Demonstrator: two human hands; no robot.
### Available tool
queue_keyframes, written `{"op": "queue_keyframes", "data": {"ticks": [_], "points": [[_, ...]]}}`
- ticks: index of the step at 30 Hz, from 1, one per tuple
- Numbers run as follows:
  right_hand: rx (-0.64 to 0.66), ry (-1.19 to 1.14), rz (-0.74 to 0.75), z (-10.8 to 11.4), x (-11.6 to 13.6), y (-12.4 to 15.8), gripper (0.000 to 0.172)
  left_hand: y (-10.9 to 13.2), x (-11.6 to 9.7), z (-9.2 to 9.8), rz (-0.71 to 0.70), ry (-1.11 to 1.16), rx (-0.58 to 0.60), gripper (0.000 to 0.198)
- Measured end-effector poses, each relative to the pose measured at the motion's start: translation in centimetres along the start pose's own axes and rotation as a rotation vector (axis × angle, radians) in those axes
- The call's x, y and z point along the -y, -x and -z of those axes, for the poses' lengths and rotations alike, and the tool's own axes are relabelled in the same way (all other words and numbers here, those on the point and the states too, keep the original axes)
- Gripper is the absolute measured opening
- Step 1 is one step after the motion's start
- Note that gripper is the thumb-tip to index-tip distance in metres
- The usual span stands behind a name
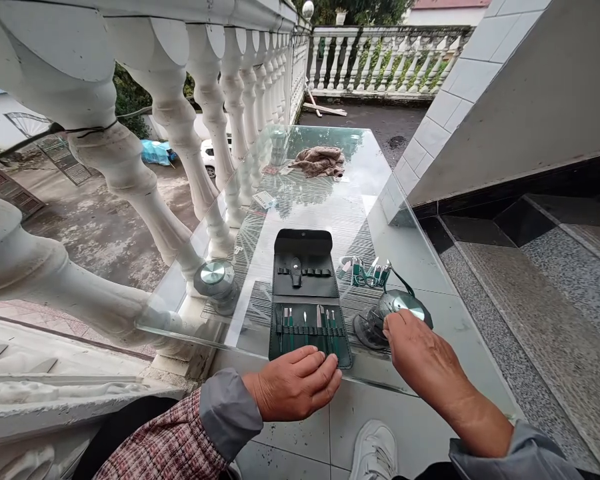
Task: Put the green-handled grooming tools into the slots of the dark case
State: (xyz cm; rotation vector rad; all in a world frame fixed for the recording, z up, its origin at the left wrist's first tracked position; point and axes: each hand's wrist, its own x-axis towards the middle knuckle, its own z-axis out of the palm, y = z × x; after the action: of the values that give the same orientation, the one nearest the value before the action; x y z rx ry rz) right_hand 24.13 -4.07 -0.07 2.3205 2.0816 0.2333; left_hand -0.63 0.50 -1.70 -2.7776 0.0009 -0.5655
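A black manicure case lies unfolded on the glass table. Slim green-handled manicure tools stand in loops on its near panel, while the loops on the far panel hold nothing. My left hand rests at the case's near edge, fingers stretched out and lying over it. To the right of the case, my right hand is closed in a pinch by a round metal-topped table support; whatever is between the fingertips is hidden. Beyond it sit several green-handled clippers and small tools.
A crumpled brown cloth lies at the table's far end, with a small card nearer. White balusters line the left side. Granite steps rise on the right. A white shoe shows below the near edge.
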Motion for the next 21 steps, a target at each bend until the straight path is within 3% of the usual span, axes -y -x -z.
{"op": "queue_keyframes", "data": {"ticks": [9, 18, 21], "points": [[-0.030, -0.053, 0.017, -0.2, 0.0, 0.3, 0.018, -0.1, 0.1, 0.0, 0.017, 0.026, -0.071, 0.027], [-0.051, -0.723, -0.149, 1.4, 0.7, -1.4, 0.017, -0.1, 0.2, 0.0, 0.013, 0.024, -0.043, 0.026], [-0.124, -0.922, -0.200, 1.2, 1.6, -2.3, 0.020, -0.1, 0.2, 0.1, 0.012, 0.027, -0.055, 0.026]]}}
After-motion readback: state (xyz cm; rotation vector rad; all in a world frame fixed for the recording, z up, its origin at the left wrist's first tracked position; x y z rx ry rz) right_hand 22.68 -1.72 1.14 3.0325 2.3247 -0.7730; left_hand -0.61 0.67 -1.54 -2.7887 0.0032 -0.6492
